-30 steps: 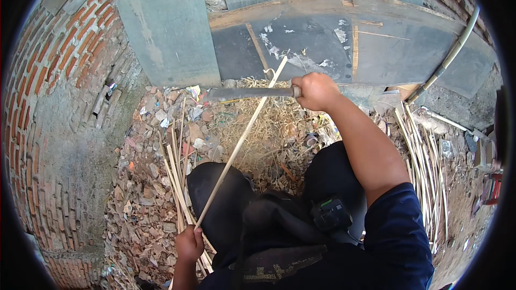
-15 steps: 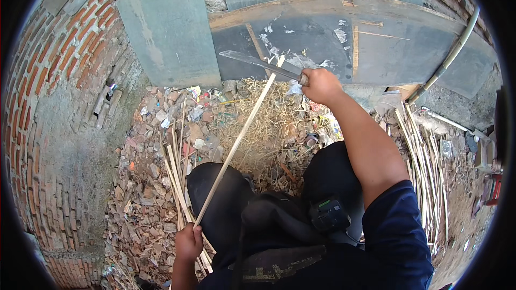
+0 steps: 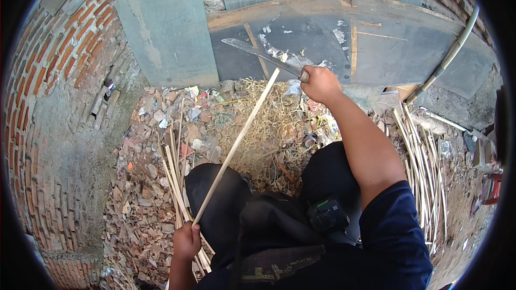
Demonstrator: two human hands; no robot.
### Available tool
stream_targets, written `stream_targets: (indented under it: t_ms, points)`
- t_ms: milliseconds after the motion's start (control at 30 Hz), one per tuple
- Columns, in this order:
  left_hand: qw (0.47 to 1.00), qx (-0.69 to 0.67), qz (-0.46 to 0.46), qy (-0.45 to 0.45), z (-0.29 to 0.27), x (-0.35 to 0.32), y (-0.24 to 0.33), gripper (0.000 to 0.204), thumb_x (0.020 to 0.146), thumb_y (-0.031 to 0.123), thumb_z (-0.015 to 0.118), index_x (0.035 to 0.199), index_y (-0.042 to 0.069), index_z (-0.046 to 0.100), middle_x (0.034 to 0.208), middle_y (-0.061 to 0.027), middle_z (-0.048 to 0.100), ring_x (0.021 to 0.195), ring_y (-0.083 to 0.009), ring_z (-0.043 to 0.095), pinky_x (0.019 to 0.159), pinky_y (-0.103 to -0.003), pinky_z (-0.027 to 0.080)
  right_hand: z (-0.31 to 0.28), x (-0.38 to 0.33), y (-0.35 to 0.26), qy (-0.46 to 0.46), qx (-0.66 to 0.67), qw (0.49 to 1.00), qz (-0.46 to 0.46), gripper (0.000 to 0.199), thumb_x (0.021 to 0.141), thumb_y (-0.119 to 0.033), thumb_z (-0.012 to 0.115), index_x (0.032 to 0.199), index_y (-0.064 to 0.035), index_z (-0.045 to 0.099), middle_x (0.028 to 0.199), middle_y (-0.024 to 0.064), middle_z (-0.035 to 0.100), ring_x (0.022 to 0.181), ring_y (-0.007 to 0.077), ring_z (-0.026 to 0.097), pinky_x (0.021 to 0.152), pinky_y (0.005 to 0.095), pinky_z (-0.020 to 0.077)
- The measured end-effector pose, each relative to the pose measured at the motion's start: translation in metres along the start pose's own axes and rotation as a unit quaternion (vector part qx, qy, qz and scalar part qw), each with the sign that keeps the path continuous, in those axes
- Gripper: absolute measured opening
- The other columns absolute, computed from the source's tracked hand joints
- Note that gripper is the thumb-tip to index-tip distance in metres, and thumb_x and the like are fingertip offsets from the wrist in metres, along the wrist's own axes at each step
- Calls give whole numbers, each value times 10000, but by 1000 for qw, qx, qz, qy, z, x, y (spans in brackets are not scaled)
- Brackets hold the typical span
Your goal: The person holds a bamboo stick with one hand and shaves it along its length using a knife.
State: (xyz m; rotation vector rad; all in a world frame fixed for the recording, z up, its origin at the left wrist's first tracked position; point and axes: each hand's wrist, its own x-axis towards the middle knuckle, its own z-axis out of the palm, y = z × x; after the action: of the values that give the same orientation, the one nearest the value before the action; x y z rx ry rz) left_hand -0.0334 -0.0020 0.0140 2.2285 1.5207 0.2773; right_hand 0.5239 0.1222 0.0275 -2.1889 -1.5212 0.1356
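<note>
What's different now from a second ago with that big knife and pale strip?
The knife in the right hand has moved toward the far end of the pale strip, its tip swinging forward. Nothing was taken or released; the left hand keeps its grip on the strip.

Open above the curled shavings, between bamboo strip and right forearm. Barred ahead by upright grey panels; crossed near the strip's far end by a machete (touching or not, impossible to tell). Hemmed in at left by a brick wall, at right by piled strips, nearer in by two dark-clad knees.
</note>
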Motion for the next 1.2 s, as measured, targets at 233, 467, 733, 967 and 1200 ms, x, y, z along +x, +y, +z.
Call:
stream_targets:
  t_ms: [233, 467, 733, 967, 1200]
  points:
    - [999, -36, -2, -9, -1, -1, 0, 355, 1030, 276, 521, 792, 15, 551, 595, -215, 571, 573, -445, 608, 527, -488, 458, -11, -11, -10, -49, 24, 992, -111, 324, 763, -198, 687, 1079, -126, 681, 920, 152, 723, 912, 381, 691, 808, 498, 559]
    - [1000, -2, -12, 3, 3, -8, -5, 383, 1040, 315, 501, 817, 13, 575, 610, -215, 581, 589, -442, 616, 541, -481, 469, -2, -8, 5, -12, 24, 999, 17, 334, 777, -225, 679, 1093, -116, 683, 962, 182, 723, 949, 380, 688, 841, 495, 556]
    - [999, -44, -13, -12, -1, -7, 4, 395, 1042, 326, 503, 802, 17, 563, 607, -205, 582, 577, -435, 614, 534, -470, 464, -6, -15, -10, -5, -9, 982, -186, 252, 732, -184, 692, 974, -121, 675, 824, 145, 698, 813, 396, 677, 726, 500, 550]
    - [999, -45, -26, -6, -4, -13, -2, 431, 1038, 348, 517, 757, 22, 542, 568, -195, 555, 555, -430, 603, 519, -469, 453, 9, -10, 1, -37, -34, 994, -96, 295, 738, -200, 689, 1022, -121, 680, 886, 161, 717, 858, 387, 692, 772, 501, 562]
    - [999, -29, -32, -15, -5, -10, 2, 439, 1030, 341, 537, 725, 25, 517, 556, -204, 537, 544, -437, 590, 509, -475, 438, 4, -12, 3, -47, 12, 994, -101, 322, 748, -198, 693, 1064, -134, 690, 930, 183, 723, 885, 387, 695, 811, 497, 564]
